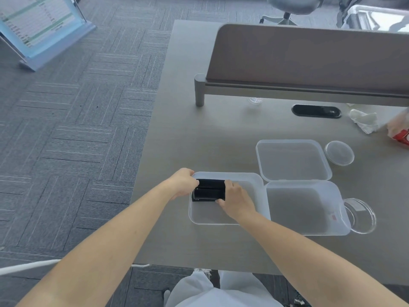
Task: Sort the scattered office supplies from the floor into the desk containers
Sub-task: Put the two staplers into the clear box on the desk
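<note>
Step in hand, as judged: placing. Both forearms reach forward over the near edge of the desk. The left hand grips the left end of a black office item, fingers curled round it. The right hand pinches its right end, thumb on the near side. The item sits low in the far-left corner of the left clear container; bottom contact not discernible. Next move calls for releasing both grips and lifting clear of the rim. The right container stands beside it, lid folded back.
</note>
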The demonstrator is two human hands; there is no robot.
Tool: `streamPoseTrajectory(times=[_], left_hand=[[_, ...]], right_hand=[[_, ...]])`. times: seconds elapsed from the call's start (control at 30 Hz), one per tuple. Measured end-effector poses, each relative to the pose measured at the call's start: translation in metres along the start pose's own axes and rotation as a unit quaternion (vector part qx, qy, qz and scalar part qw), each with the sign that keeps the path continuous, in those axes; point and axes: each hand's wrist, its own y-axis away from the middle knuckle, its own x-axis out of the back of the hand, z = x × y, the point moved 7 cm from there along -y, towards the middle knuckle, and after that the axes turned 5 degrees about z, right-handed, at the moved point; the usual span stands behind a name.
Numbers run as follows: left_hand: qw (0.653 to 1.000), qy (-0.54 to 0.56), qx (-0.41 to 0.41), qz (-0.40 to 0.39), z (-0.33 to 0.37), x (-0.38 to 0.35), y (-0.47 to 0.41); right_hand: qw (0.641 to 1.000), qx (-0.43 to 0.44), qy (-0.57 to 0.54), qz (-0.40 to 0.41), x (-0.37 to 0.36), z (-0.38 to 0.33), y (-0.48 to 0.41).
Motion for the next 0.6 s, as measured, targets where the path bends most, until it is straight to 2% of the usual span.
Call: streamPoseTrajectory(times=[0.23,0.33,0.47,0.6], left_hand=[[1.0,-0.031,-0.001,0.006,0.004,-0.001,0.01],[0.996,-0.076,-0.024,0.042,0.01,0.005,0.017],[0.979,-0.157,-0.101,0.085,0.031,0.009,0.036],[0.961,-0.183,-0.2,0.062,0.073,-0.008,0.054]], right_hand=[[0.998,0.022,0.063,0.016,0.002,-0.006,0.002],[0.995,0.039,0.096,0.005,0.005,-0.007,0.003],[0.994,0.044,0.101,0.016,0.036,0.0,0.008],[0.994,0.018,0.099,0.03,0.097,0.026,0.025]])
